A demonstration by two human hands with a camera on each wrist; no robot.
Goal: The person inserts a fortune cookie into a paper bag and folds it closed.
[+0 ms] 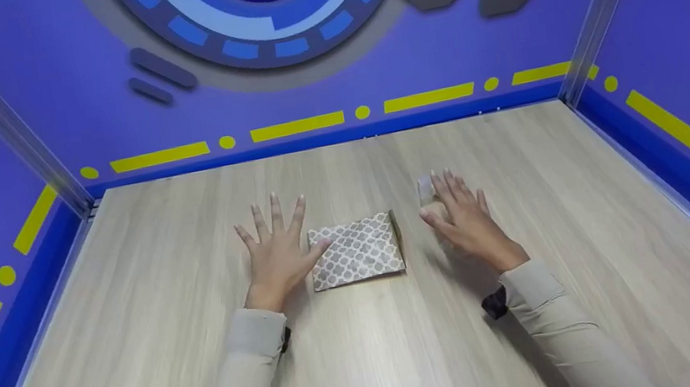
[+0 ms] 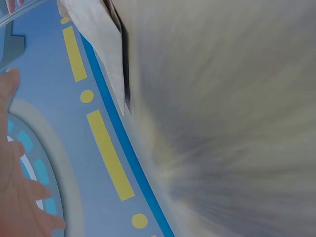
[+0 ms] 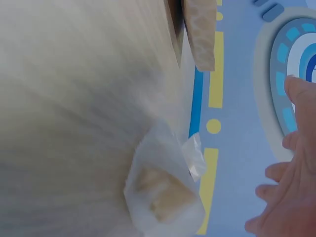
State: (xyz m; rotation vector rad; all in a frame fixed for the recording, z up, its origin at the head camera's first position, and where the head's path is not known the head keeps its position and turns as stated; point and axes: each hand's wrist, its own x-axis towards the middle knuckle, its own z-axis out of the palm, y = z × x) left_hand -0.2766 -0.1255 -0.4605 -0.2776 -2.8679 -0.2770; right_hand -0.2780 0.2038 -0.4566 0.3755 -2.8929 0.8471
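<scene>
Head view: left hand (image 1: pixel 277 259) and right hand (image 1: pixel 474 228), fingers extended, hold nothing; the patterned packet (image 1: pixel 360 253) lies at the left's three o'clock. Left wrist: thin edges suggest it's light, bendable — right wrist: at twelve, parted layers seem pinchable.

Purple walls (image 1: pixel 56 73), yellow dashes (image 1: pixel 298 127), wood-grain table (image 1: pixel 371 355)

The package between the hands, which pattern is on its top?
The package shows greyish four-lobed shapes outlined in white, clearest in the head view.
</scene>
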